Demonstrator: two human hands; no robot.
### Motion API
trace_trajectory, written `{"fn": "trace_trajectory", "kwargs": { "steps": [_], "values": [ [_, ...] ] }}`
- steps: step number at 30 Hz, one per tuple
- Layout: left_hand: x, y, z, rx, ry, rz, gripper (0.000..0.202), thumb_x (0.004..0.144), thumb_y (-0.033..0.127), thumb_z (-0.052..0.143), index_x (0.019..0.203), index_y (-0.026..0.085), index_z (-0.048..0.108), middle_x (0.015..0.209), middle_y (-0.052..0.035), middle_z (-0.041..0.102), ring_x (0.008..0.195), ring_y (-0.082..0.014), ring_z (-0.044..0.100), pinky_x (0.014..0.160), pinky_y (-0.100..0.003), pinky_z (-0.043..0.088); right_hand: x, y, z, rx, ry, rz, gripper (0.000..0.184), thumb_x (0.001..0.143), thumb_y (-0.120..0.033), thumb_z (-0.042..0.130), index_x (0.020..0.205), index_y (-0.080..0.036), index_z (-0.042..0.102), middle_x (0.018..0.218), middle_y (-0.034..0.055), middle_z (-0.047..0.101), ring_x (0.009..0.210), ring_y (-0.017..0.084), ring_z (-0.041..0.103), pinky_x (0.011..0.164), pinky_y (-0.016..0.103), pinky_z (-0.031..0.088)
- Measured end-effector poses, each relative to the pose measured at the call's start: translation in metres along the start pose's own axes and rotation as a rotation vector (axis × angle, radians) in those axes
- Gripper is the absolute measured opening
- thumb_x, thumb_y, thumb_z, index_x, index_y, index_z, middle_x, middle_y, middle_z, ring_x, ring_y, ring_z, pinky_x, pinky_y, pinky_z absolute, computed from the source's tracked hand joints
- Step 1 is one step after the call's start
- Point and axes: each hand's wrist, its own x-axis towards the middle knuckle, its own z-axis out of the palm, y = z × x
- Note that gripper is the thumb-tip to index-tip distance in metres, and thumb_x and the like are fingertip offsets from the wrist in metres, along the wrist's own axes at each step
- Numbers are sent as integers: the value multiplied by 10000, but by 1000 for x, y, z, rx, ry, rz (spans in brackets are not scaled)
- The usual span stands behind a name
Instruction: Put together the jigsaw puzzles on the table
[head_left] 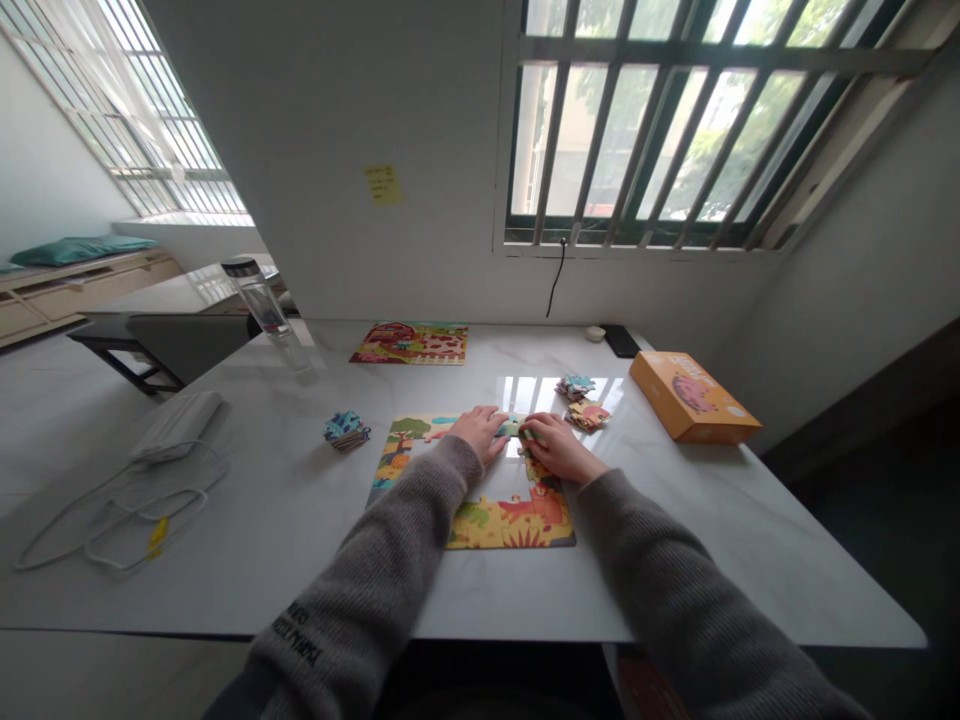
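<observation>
A partly assembled jigsaw puzzle (480, 522) lies on the white table, its colourful animal border framing a bare middle. Both hands meet at its far edge, near the right corner. My left hand (478, 430) has bent fingers on the border, closed on a puzzle piece there. From the other side, my right hand (561, 447) grips the pale green puzzle piece (513, 425) that shows between the hands. The fingers partly cover the pieces, so the exact joint is hidden. Beyond my right hand are a stack of loose pieces (589, 414) and a bluish stack (574, 388).
Left of the puzzle sits another stack of pieces (346, 430). A second puzzle picture (412, 343) lies at the back. An orange box (694, 395) and a black phone (620, 341) are on the right. A glass bottle (262, 305), white device (180, 425) and cable (112, 510) occupy the left.
</observation>
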Motion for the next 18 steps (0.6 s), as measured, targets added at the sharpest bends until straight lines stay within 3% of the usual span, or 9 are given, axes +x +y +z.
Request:
{"fn": "trace_trajectory", "kwargs": {
  "steps": [5,12,18],
  "values": [
    [0,-1,17,17,32,-12,446,963,370,523,1379,209,546,1467,-140,500,1337,-294,472,1141,-445,375,-5,-6,0,-12,-14,-18,236,947,-221,516,1139,-181,647,1199,116,629,1104,246,535,995,392,450],
    [-8,7,25,117,-11,-35,522,1000,433,440,1481,229,445,1565,-145,396,1432,-332,371,1171,-508,313,-6,-13,-3,-48,-36,20,316,967,-255,508,1261,-181,599,1259,116,612,1163,242,522,1037,386,433],
    [-8,10,33,104,-75,-79,644,998,488,394,1539,145,327,1619,-163,293,1506,-293,252,1220,-526,229,-6,-18,-3,-114,-59,35,341,994,-308,485,1288,-196,617,1275,120,610,1172,253,528,1038,395,443]
  ]
}}
